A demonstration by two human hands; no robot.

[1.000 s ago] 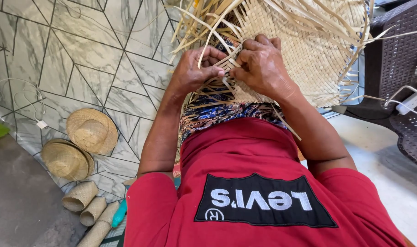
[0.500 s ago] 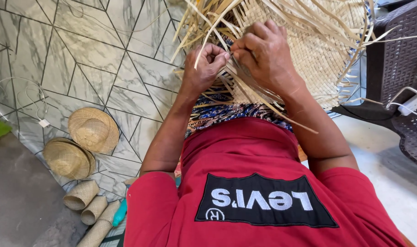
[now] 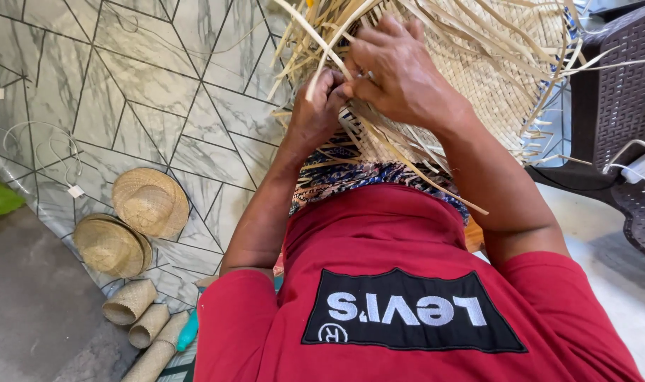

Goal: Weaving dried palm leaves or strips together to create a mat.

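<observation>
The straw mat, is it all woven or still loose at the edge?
Loose at the edge: unwoven strips stick out of the straw mat around the left hand and right hand.

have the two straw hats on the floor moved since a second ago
No. The two round woven straw hats lie side by side in the same spot on the grey marble-pattern floor tiles, by the rolled woven strips; only the hands shifted.

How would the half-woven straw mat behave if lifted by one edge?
The woven straw mat would probably flex and sag, being thin plaited strips. It looks light for its size. Its loose strands near the left hand and right hand stick out unwoven, so they might snag.
</observation>
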